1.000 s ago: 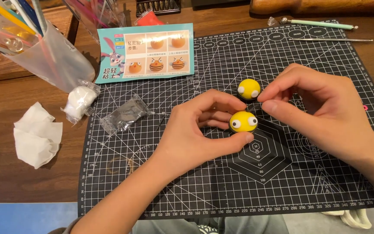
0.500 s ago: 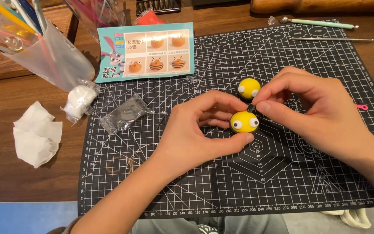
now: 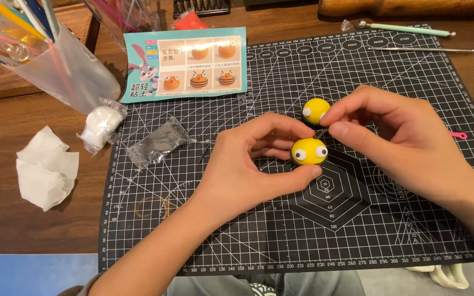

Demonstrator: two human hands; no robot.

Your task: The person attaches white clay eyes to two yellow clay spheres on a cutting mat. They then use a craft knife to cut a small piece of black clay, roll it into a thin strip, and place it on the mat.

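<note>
Inspection: I see my left hand (image 3: pixel 242 164) pinching a yellow ball (image 3: pixel 309 152) over the mat (image 3: pixel 357 219), right hand (image 3: pixel 396 137) fingertips pressed together beside it, second ball (image 3: pixel 315 109) just behind.

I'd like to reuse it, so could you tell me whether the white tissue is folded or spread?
Loosely folded: the white tissue lies in overlapping layers on the wooden table.
</note>
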